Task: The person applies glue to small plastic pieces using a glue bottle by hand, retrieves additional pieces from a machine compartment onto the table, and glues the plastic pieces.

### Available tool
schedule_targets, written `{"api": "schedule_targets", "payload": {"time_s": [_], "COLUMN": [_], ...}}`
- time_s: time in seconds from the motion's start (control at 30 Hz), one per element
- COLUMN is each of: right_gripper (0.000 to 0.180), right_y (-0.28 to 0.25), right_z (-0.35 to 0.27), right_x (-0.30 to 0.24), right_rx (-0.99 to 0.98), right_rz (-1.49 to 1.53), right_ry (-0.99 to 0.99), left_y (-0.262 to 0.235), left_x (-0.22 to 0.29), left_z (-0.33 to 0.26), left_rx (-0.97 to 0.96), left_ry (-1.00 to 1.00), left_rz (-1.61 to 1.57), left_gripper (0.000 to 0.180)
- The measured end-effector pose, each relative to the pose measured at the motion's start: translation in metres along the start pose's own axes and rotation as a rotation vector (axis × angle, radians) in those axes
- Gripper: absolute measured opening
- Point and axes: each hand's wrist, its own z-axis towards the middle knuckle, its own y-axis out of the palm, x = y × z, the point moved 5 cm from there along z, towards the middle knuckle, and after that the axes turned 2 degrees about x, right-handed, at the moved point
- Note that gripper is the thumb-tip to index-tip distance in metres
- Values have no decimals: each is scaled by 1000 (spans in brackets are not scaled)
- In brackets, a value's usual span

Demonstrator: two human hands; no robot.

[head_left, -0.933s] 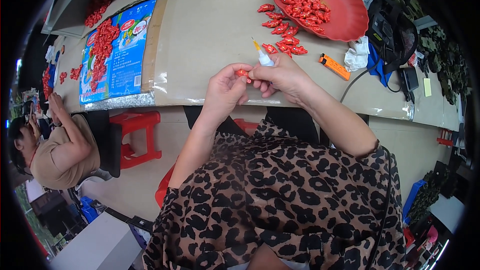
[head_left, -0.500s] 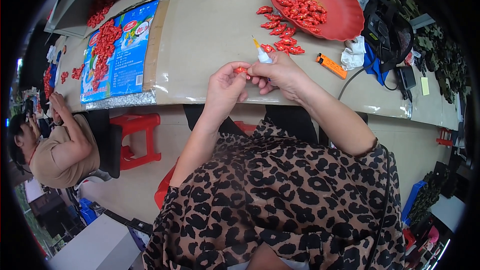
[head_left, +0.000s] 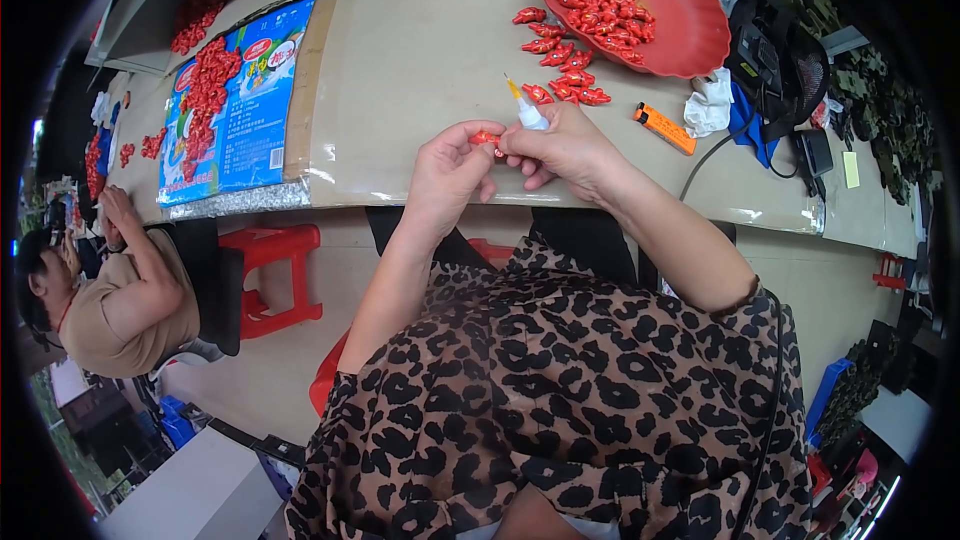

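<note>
A small glossy red figure [head_left: 484,137] is pinched in the fingertips of my left hand [head_left: 444,174], just above the table's near edge. My right hand [head_left: 570,154] meets it from the other side, thumb and fingers at the figure's right end. Tucked in that same hand is a small white squeeze bottle [head_left: 531,118] with a yellow base and thin needle tip, pointing up and away from the figure. Part of the figure is hidden by my fingers. Just beyond the bottle, several similar red figures [head_left: 564,80] lie in a loose row.
A red scalloped bowl [head_left: 690,35] holds many red figures. Right of my hands are an orange lighter [head_left: 664,129], crumpled white tissue [head_left: 708,105] and a black cable. At left, a blue printed sheet [head_left: 262,112] carries a red pile [head_left: 208,90]. Another person [head_left: 140,290] sits far left.
Both hands stay together at nearly the same spot, with only tiny finger shifts around the red figure. The bottle remains in my right hand.
</note>
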Motion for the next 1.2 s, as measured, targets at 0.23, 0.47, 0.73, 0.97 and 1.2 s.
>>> {"api": "schedule_targets", "payload": {"time_s": [0.23,0.47,0.73,0.97,1.2], "right_gripper": [13,14,14,14,13], "right_y": [4,4,4,3,2], "right_z": [2,0,1,3,3], "right_x": [1,0,1,3,4], "right_rx": [6,14,16,18,21], "right_rz": [-7,-3,0,2,1], "right_ry": [-27,-6,3,-26,-36], "left_y": [3,7,8,8,9], "left_x": [1,2,0,-1,-1], "left_z": [-2,-3,-4,-3,-3], "left_rx": [50,108,131,131,131], "left_ry": [17,51,32,41,63], "left_rz": [34,49,43,47,76], "left_gripper": [16,14,13,13,13]}}
